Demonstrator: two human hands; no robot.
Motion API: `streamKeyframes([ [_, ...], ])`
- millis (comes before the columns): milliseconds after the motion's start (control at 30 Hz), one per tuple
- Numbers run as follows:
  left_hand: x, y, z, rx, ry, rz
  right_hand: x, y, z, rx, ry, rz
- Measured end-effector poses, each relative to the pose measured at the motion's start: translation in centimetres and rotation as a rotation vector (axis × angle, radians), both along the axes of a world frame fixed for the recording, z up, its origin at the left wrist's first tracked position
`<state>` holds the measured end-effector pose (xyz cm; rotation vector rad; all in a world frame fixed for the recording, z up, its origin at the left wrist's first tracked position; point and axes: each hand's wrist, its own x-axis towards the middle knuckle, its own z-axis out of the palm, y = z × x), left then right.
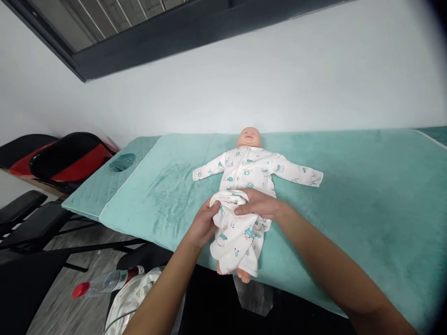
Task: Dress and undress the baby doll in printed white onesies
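A baby doll [249, 137] lies on its back on a teal massage table [157, 186], head toward the wall. It wears a white printed baby shirt [246, 170] with both sleeves spread out to the sides. Over its lower body are white printed baby pants [233, 242], bunched at the waistband. My left hand [204, 223] grips the left edge of that waistband, thumb on top. On the other side, my right hand [260, 204] pinches the waistband, its fingers partly hidden in the folds. The doll's feet [243, 275] stick out below the pant legs.
Black and red chairs [71, 163] stand at the left beside the table's face hole [122, 162]. Below the near edge, a plastic bottle [108, 281] with a red cap lies by a white cloth [131, 298]. A white wall [279, 83] with a dark-framed window [174, 42] rises behind.
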<state>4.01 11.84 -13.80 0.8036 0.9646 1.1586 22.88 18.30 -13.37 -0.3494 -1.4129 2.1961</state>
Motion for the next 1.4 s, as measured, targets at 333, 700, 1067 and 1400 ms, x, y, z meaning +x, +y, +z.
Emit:
streamKeyframes([
  [333,1.5,-1.3,-0.3,-0.043,0.004,0.252,0.2,0.2,0.4,0.493,-0.18,0.038],
  [700,4.2,-12.4,-0.3,-0.243,-0.155,0.64,-1.5,-1.5,0.7,0.904,-0.62,0.048],
  [1067,1.8,-16.6,-3.7,-0.568,-0.219,0.649,-1.8,-2.2,0.7,0.989,-0.627,0.179],
  [1400,-0.1,-14.1,-7.0,-0.25,0.055,0.407,-0.6,-1.3,0.4,0.645,-0.392,0.173],
])
